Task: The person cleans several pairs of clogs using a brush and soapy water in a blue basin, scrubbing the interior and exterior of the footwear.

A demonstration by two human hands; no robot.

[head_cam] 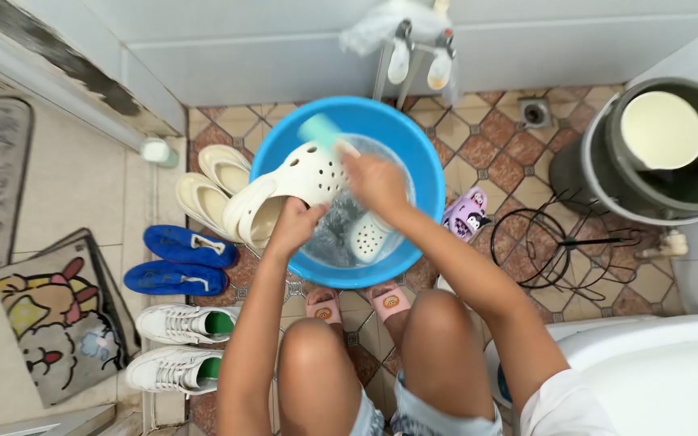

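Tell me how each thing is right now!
Left hand: holds the clog.
Clog: tilted over the basin.
Right hand: grips a brush, blurred.
Brush: on the clog.
Basin: holds water.
Second clog: lying in the water.
Bucket: scoop inside.

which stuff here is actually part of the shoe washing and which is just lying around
In use:
- left hand holding cream perforated clog
- right hand with teal brush
- round blue plastic basin
- second cream clog in the water

Lying about:
- blue slippers
- white sneakers
- beige slippers
- grey bucket
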